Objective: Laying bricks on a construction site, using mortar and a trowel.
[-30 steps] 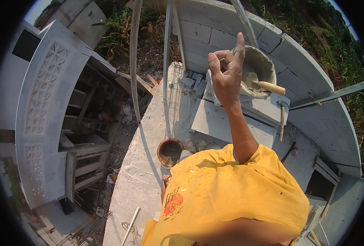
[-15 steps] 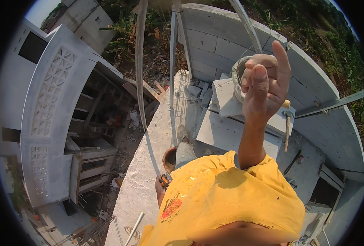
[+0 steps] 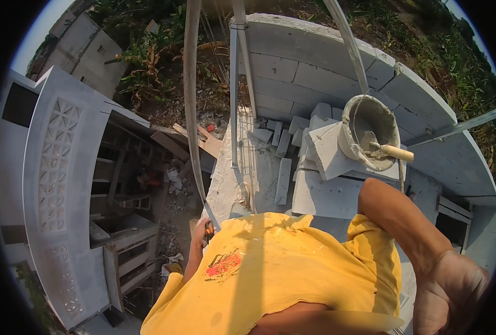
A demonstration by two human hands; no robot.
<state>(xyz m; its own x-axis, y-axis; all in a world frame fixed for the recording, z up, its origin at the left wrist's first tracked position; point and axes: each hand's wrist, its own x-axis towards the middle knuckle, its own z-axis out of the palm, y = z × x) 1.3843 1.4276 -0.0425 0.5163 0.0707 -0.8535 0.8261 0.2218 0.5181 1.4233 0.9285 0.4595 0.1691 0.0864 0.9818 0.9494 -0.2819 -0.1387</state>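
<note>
My left hand (image 3: 198, 234) is low beside the yellow shirt, closed around a small orange-and-black tool (image 3: 209, 229). Most of that tool is hidden, so its kind is unclear. At the lower right, my right arm is bent at the elbow and my right hand (image 3: 451, 287) shows mainly its palm; the fingers are lost in the dark rim. Beyond that elbow a mortar-smeared bucket (image 3: 346, 134) stands on pale blocks. A trowel with a wooden handle (image 3: 397, 152) rests in it, the handle jutting over the rim.
Stacked blocks (image 3: 329, 192) lie along a curved block wall (image 3: 320, 78). Loose cut blocks (image 3: 284, 142) are scattered left of them. Metal posts (image 3: 234, 100) rise ahead. The slab edge (image 3: 217, 187) drops to rubble on the left, facing a grey building (image 3: 91, 223).
My right hand has come down from its raised, finger-up pose to the lower right, uncovering the bucket and trowel. My left hand still grips the tool. The whole view has shifted.
</note>
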